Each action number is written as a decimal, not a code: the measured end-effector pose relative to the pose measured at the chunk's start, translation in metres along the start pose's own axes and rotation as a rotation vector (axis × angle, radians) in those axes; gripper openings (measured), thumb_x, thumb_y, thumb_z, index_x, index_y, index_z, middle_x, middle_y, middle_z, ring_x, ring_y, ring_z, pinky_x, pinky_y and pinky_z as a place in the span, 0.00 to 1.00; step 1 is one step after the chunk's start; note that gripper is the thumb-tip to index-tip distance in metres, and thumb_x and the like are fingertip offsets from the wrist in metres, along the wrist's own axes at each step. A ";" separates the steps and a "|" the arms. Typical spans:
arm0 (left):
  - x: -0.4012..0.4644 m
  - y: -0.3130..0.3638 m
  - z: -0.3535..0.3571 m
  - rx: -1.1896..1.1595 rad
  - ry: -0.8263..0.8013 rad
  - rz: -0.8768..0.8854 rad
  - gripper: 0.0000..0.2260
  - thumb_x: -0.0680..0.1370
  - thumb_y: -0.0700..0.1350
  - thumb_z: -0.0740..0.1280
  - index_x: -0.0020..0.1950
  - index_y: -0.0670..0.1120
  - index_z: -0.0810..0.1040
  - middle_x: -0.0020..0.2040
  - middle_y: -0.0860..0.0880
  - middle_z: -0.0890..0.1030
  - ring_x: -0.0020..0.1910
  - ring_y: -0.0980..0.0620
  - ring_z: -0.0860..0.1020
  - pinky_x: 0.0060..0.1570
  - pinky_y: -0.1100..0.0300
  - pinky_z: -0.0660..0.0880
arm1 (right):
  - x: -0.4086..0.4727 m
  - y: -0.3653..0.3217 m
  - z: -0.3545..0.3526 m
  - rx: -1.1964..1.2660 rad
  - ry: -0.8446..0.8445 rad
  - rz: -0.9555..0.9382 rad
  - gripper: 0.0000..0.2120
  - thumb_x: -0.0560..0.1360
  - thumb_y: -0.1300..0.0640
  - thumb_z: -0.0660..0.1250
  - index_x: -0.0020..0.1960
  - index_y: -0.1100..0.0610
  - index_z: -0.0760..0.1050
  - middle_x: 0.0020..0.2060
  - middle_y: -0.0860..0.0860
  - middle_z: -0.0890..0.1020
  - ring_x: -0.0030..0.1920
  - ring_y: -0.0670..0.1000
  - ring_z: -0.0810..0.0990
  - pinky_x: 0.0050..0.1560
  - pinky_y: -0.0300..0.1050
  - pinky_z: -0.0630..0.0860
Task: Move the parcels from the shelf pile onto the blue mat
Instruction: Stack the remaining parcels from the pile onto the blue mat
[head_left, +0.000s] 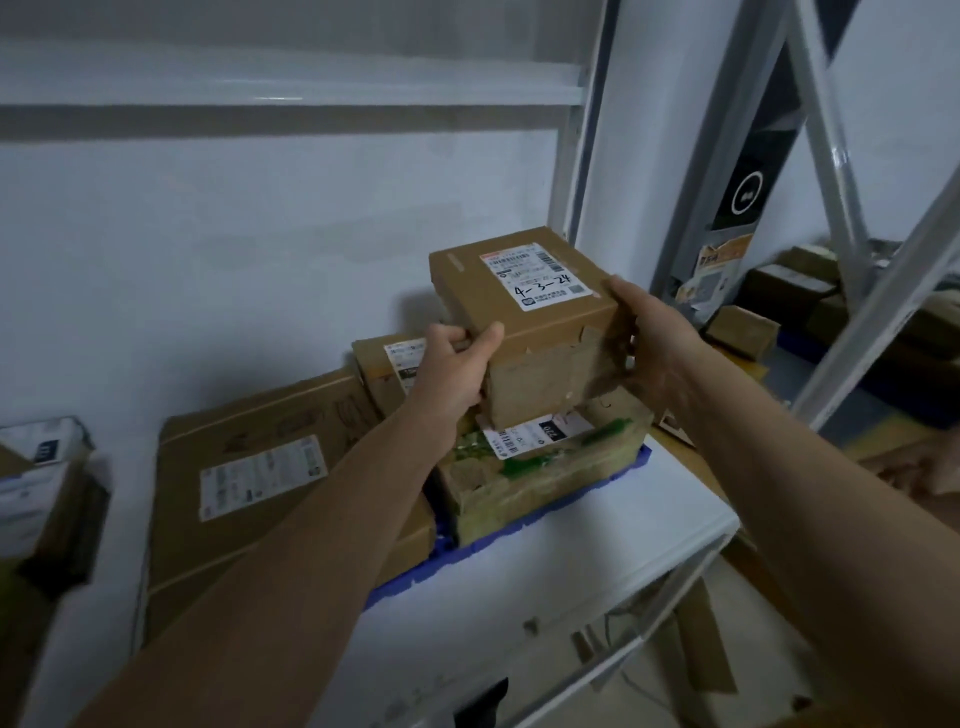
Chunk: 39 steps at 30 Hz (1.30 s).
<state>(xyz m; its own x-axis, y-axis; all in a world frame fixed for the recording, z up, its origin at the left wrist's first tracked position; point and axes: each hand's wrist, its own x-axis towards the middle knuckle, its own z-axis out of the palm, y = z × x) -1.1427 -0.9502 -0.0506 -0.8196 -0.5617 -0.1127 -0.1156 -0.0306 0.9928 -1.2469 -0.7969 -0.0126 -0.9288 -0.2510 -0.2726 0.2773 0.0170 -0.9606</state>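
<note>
A brown cardboard parcel (524, 317) with a white label marked "4-3-24" is held between both hands above the shelf. My left hand (457, 369) grips its left lower corner, thumb on the front face. My right hand (649, 343) grips its right side. Just beneath it lies a taped parcel with green print (545, 467), which rests on the blue mat (631, 465). A large flat box (260, 467) lies to the left, partly on the mat, and a smaller parcel (387, 369) stands behind it.
The white shelf board (597, 535) ends at a front edge to the right. A grey upright post (587, 119) stands behind the held parcel. More parcels (41, 493) sit at far left; several boxes (748, 325) lie on the floor beyond the rack at right.
</note>
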 end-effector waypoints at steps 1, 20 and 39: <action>0.004 0.000 0.013 0.001 0.015 -0.009 0.18 0.77 0.55 0.66 0.61 0.46 0.67 0.56 0.48 0.76 0.54 0.49 0.77 0.55 0.50 0.76 | 0.009 -0.002 -0.010 -0.008 -0.011 0.006 0.12 0.74 0.43 0.66 0.46 0.51 0.74 0.45 0.50 0.80 0.56 0.52 0.76 0.66 0.55 0.68; 0.014 -0.026 0.109 -0.060 0.307 -0.157 0.24 0.79 0.64 0.55 0.68 0.51 0.69 0.69 0.47 0.72 0.66 0.43 0.71 0.66 0.43 0.69 | 0.102 0.027 -0.102 0.132 -0.221 0.096 0.20 0.75 0.34 0.58 0.45 0.49 0.77 0.45 0.48 0.81 0.50 0.49 0.77 0.47 0.48 0.73; 0.023 -0.034 0.125 -0.258 -0.008 -0.101 0.18 0.80 0.63 0.52 0.57 0.58 0.77 0.50 0.54 0.83 0.52 0.54 0.80 0.48 0.54 0.76 | 0.142 0.043 -0.103 0.033 -0.535 0.109 0.32 0.73 0.29 0.52 0.60 0.49 0.79 0.57 0.54 0.82 0.60 0.56 0.79 0.67 0.58 0.69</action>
<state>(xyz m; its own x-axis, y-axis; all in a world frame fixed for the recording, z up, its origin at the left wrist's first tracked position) -1.2277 -0.8583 -0.0919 -0.8159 -0.5385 -0.2107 -0.0508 -0.2961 0.9538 -1.3923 -0.7323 -0.0986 -0.6417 -0.7071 -0.2970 0.3808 0.0423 -0.9237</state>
